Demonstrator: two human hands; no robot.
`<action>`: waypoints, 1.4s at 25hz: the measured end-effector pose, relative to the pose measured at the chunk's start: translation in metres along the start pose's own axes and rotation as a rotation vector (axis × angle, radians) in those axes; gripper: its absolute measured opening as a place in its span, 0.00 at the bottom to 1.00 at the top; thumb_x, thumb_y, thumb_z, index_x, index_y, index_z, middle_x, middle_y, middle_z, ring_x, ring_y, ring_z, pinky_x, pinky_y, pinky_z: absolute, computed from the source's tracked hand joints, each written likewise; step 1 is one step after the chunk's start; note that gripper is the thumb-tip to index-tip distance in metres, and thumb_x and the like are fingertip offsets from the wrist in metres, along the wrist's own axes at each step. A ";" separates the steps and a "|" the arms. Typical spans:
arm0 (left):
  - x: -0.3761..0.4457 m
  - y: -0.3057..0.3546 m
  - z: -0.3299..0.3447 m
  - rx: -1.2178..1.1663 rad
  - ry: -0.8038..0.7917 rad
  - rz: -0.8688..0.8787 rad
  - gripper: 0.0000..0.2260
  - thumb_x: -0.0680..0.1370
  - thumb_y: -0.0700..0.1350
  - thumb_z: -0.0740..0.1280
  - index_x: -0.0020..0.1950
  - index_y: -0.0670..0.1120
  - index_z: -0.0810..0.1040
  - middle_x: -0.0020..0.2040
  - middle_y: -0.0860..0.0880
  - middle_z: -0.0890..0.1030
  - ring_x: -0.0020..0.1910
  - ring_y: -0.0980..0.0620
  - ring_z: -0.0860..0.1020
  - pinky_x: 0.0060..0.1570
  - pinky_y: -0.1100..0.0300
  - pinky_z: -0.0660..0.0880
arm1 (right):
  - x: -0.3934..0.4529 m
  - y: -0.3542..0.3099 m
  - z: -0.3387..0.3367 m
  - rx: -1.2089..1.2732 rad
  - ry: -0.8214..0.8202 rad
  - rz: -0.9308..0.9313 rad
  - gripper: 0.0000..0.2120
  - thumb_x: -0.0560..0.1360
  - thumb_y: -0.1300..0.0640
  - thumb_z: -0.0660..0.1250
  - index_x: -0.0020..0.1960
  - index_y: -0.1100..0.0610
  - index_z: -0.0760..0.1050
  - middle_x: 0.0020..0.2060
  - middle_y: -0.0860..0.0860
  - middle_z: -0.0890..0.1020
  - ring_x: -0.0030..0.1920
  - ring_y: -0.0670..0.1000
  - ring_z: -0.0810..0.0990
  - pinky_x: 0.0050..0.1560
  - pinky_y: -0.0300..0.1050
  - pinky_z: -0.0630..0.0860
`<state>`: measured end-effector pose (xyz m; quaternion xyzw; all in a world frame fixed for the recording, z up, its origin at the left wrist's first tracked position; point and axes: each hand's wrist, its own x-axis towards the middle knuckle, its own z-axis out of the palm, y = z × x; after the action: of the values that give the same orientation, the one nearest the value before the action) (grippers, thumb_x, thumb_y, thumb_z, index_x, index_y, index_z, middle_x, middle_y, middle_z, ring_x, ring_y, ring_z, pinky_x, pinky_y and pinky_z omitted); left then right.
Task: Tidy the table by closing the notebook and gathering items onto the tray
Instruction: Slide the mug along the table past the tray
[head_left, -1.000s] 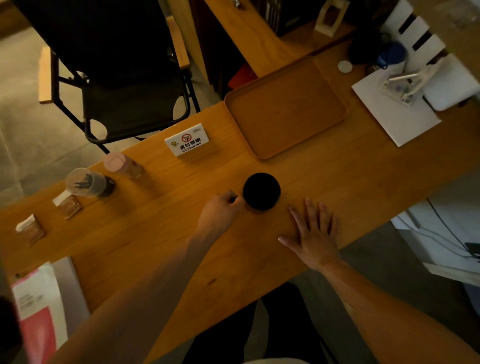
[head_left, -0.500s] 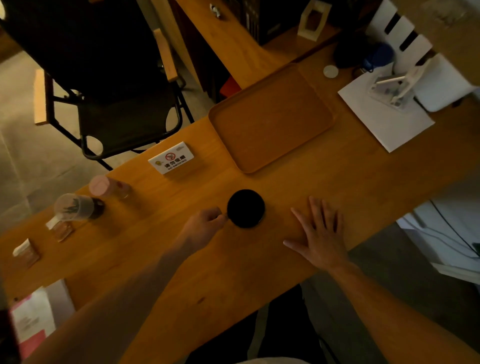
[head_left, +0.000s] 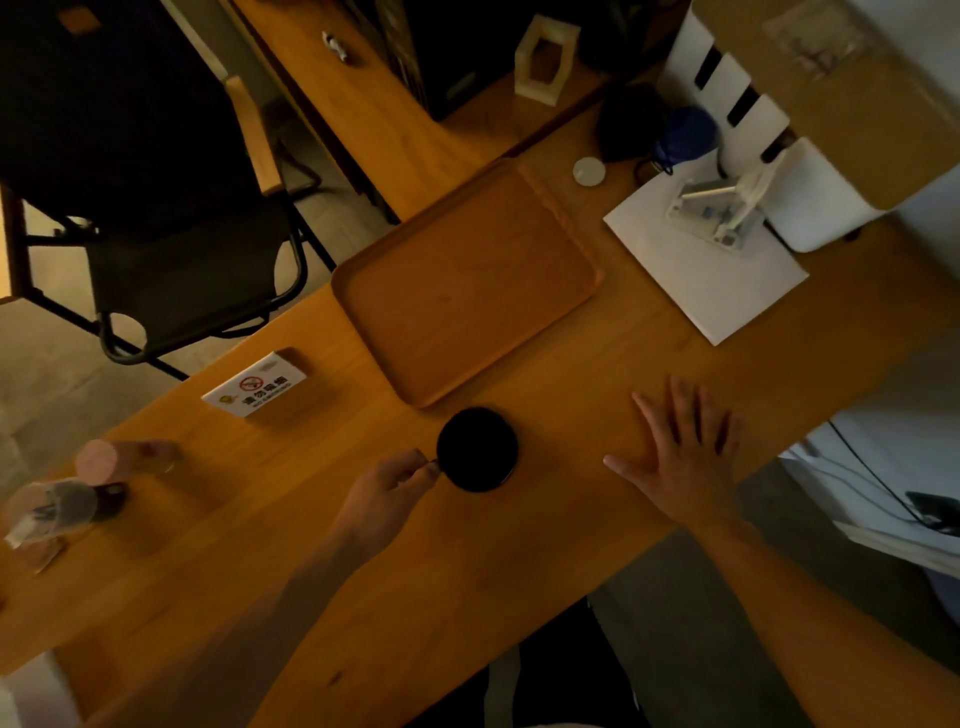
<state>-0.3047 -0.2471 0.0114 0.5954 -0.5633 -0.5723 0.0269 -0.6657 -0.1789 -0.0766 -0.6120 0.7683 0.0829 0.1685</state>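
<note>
Since 1 s ago: mug (head_left: 477, 449) sits closer to tray (head_left: 467, 283), now just off tray's 6 o'clock corner; left hand (head_left: 387, 493) has gone along with it at the handle side. Right hand (head_left: 685, 457) unchanged, flat on worktop (head_left: 597, 374).

Progress: early, by my read. Tray has nothing on it. Mug not yet on it. No notebook in view, so can't tell if closed. White sheet w/ a small white stand (head_left: 719, 208) on it lies at tray's 3 o'clock, small white disc (head_left: 588, 171) at its 1 o'clock. No-smoking sign (head_left: 254, 387) at tray's 8 o'clock; jars (head_left: 78, 483) farther out at 8 o'clock, blurred. Which of these count as items to gather: unclear.

Hands: left at mug's 9 o'clock, fingers curled, pinching what looks like the handle; handle itself too dark to make out. Right at mug's 3 o'clock, well apart, palm down, fingers straight and spread, grasping nothing. Both forearms reach in from 6 o'clock.
</note>
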 end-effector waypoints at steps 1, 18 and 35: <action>0.007 0.009 0.005 0.002 0.012 0.011 0.15 0.82 0.53 0.61 0.49 0.42 0.76 0.46 0.41 0.76 0.44 0.38 0.74 0.47 0.38 0.70 | 0.006 0.007 -0.003 0.018 0.010 0.034 0.45 0.68 0.20 0.46 0.79 0.39 0.43 0.80 0.53 0.45 0.78 0.63 0.44 0.71 0.70 0.40; 0.092 0.118 0.074 -0.137 0.091 0.073 0.14 0.82 0.53 0.62 0.42 0.44 0.73 0.43 0.34 0.73 0.41 0.37 0.75 0.42 0.36 0.70 | 0.030 0.035 -0.010 0.098 0.074 0.165 0.39 0.72 0.25 0.43 0.79 0.40 0.47 0.80 0.52 0.49 0.79 0.61 0.44 0.74 0.70 0.44; 0.118 0.141 0.093 -0.079 0.080 0.041 0.15 0.81 0.55 0.62 0.43 0.45 0.75 0.33 0.51 0.68 0.27 0.54 0.63 0.33 0.51 0.61 | 0.031 0.037 -0.009 0.104 0.067 0.150 0.39 0.73 0.25 0.44 0.79 0.40 0.45 0.80 0.51 0.47 0.79 0.60 0.42 0.74 0.70 0.43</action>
<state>-0.4955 -0.3241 -0.0014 0.6045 -0.5508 -0.5693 0.0846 -0.7093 -0.2010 -0.0821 -0.5456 0.8204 0.0348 0.1676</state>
